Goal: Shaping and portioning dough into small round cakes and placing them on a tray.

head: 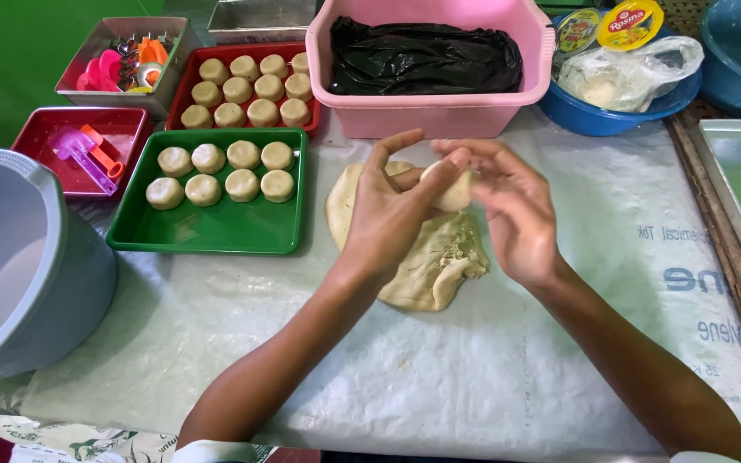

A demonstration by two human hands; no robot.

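At the centre of the frame, a small piece of dough (454, 190) is pinched between the left hand (385, 213) and the right hand (515, 213), both held above the table. It is gripped by the fingertips of both hands, with the left fingers curled over its left side and the right fingers closed on its right side. Directly below the hands, a larger flattened mass of dough (429, 257) is spread on the pale plastic sheet (439, 369) by which the table is covered. To the left of centre, a green tray (207, 230) is set, in which eight round dough pucks (226, 173) are arranged in two rows. Above it, a red tray (183, 86) is filled with more dough rounds (250, 90). At the upper left, a metal container with colourful cutters (126, 64) and a second red tray with plastic tools (87, 150) are placed. A pink basin (439, 116) holding a black plastic bag (422, 56) is seen at top centre, a blue bowl (598, 120) at upper right, and a grey bucket (27, 274) at the left edge.
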